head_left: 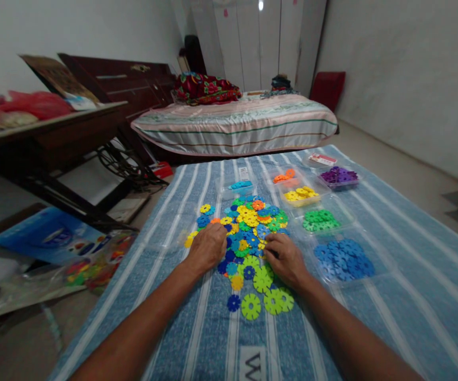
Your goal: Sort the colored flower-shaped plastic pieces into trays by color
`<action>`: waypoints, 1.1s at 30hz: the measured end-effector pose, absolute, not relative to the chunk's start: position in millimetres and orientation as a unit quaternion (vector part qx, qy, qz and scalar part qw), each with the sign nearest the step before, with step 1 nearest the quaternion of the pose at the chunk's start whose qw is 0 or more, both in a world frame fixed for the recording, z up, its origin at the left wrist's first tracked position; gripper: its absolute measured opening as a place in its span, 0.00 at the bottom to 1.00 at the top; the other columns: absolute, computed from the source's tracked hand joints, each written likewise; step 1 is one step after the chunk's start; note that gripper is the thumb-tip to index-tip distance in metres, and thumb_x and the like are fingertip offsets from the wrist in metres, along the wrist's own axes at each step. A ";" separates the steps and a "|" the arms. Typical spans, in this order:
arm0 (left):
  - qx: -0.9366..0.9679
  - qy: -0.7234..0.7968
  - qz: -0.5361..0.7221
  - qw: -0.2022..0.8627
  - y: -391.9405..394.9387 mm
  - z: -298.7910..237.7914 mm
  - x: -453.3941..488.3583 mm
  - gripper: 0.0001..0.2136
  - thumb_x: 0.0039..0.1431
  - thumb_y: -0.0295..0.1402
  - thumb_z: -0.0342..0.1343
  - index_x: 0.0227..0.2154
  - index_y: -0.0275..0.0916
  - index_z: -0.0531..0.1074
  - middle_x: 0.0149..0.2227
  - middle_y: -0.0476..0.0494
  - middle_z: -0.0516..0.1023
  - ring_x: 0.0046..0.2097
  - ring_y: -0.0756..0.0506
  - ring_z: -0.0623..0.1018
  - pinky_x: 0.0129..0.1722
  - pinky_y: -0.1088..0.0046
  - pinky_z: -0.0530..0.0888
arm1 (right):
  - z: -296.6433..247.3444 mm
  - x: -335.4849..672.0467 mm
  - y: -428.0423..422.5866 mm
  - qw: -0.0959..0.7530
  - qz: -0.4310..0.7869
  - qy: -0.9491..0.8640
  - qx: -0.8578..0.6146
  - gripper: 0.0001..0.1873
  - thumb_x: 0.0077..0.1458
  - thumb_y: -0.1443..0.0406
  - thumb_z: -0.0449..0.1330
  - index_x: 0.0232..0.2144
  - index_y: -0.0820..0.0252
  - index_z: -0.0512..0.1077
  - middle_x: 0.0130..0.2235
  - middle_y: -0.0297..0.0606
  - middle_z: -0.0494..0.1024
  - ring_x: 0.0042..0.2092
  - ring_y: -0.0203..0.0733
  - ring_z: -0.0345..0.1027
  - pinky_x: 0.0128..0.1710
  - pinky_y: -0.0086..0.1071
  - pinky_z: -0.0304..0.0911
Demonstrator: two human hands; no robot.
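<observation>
A bed (236,127) with a striped sheet stands at the far end, with a red flowered bundle (207,87) at its head. White wardrobe doors (258,42) rise behind it. On the left, a dark wooden sewing table (46,140) carries a red bag (34,105). A blue box (50,235) lies on the floor below, near a clear packet (93,264).

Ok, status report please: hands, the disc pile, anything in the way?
Left hand and right hand rest on the mixed pile of plastic discs, fingers curled. Grip unclear. Blue-disc tray and green-disc tray sit right of it.
</observation>
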State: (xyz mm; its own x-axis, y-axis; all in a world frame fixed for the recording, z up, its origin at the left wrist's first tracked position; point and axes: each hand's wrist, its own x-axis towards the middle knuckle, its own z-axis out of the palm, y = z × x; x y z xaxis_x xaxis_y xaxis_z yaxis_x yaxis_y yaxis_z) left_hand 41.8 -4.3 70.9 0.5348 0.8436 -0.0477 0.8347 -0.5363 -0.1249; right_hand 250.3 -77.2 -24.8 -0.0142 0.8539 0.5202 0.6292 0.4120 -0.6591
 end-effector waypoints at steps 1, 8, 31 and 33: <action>-0.872 -0.486 0.039 0.041 -3.5 73.5 42.3 0.12 0.63 0.29 0.43 0.33 0.37 0.73 0.40 0.38 0.77 0.45 0.42 0.74 0.46 0.69 0.69 | -24.5 250.3 -77.1 0.461 0.119 -0.702 -0.530 0.08 0.55 0.70 0.57 0.27 0.58 0.75 0.40 0.41 0.76 0.44 0.44 0.68 0.44 0.38 0.65; -0.834 -0.549 -0.015 -0.054 21.6 91.6 66.0 0.10 0.57 0.30 0.47 0.25 0.39 0.72 0.27 0.45 0.77 0.32 0.45 0.75 0.30 0.74 0.65 | -24.2 249.2 -75.7 0.462 0.117 -0.701 -0.530 0.08 0.56 0.70 0.57 0.28 0.57 0.75 0.41 0.41 0.77 0.44 0.44 0.68 0.45 0.38 0.65; -0.845 -0.461 -0.056 -0.265 -1.2 92.5 69.1 0.07 0.51 0.30 0.51 0.22 0.38 0.72 0.20 0.52 0.71 0.26 0.51 0.71 0.26 0.77 0.62 | -24.5 251.0 -76.8 0.454 0.119 -0.702 -0.536 0.09 0.56 0.69 0.56 0.28 0.56 0.76 0.41 0.41 0.77 0.45 0.44 0.69 0.45 0.39 0.66; -0.855 -0.463 -0.006 -0.235 -16.2 91.8 53.8 0.07 0.51 0.29 0.51 0.22 0.38 0.72 0.21 0.52 0.71 0.26 0.51 0.70 0.26 0.76 0.60 | -25.0 251.7 -77.1 0.455 0.118 -0.704 -0.533 0.09 0.56 0.69 0.56 0.28 0.56 0.76 0.41 0.41 0.77 0.45 0.45 0.68 0.46 0.40 0.65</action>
